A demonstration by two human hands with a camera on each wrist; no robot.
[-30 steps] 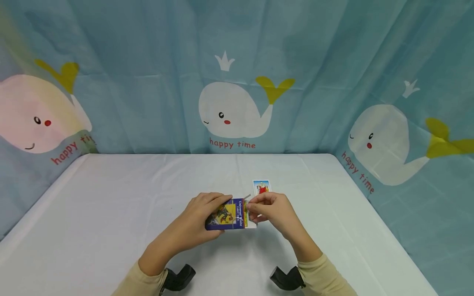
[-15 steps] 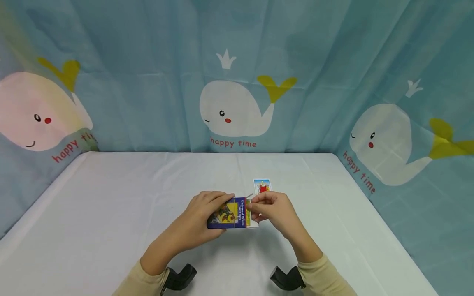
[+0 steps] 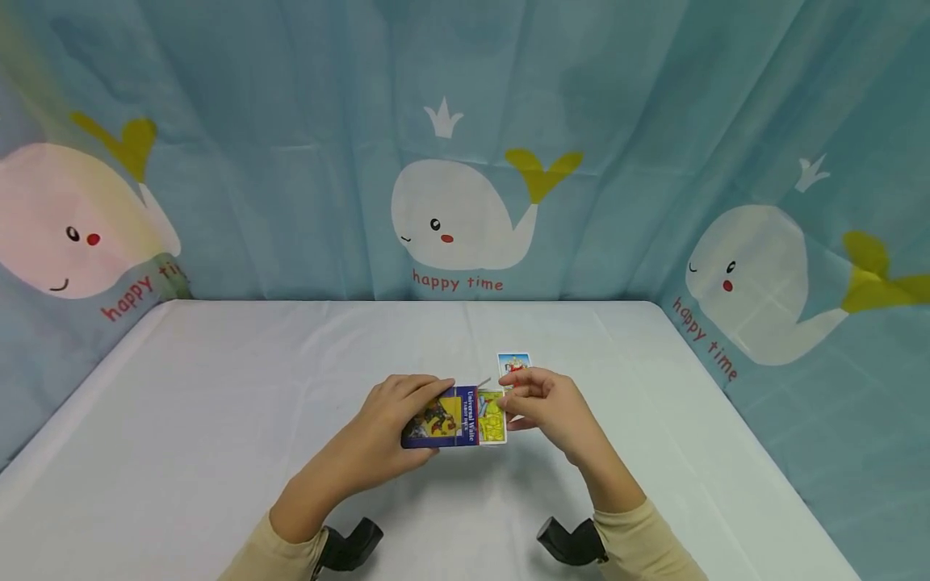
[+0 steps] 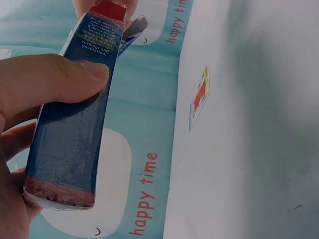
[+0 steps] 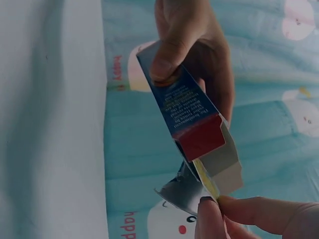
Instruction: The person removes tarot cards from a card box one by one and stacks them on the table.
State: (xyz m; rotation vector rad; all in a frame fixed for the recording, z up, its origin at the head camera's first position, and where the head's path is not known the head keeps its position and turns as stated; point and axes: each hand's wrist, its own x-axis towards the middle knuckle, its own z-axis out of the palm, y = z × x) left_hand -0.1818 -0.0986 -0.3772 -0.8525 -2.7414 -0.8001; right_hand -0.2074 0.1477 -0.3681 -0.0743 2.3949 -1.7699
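Observation:
A blue tarot deck box [image 3: 439,418] is held above the table by my left hand [image 3: 395,420], thumb along its narrow side and fingers round the other. Its flap stands open at the right end. My right hand [image 3: 548,407] pinches a yellow tarot card [image 3: 492,417] that sticks partly out of that end. In the right wrist view the card [image 5: 207,180] shows edge-on between thumb and fingertips, beside the bent flaps. In the left wrist view the box's printed side [image 4: 70,134] fills the grip. The part of the card inside the box is hidden.
Another tarot card [image 3: 513,363], with a red figure, lies on the white-covered table [image 3: 254,387] just beyond my right hand. A blue curtain [image 3: 305,202] with whale prints stands along the table's back and sides. Black wrist mounts [image 3: 352,545] sit below both sleeves.
The yellow card now reaches farther out of the box's right end. My right hand has drawn slightly rightward with it, while the left hand and box stay nearly in place.

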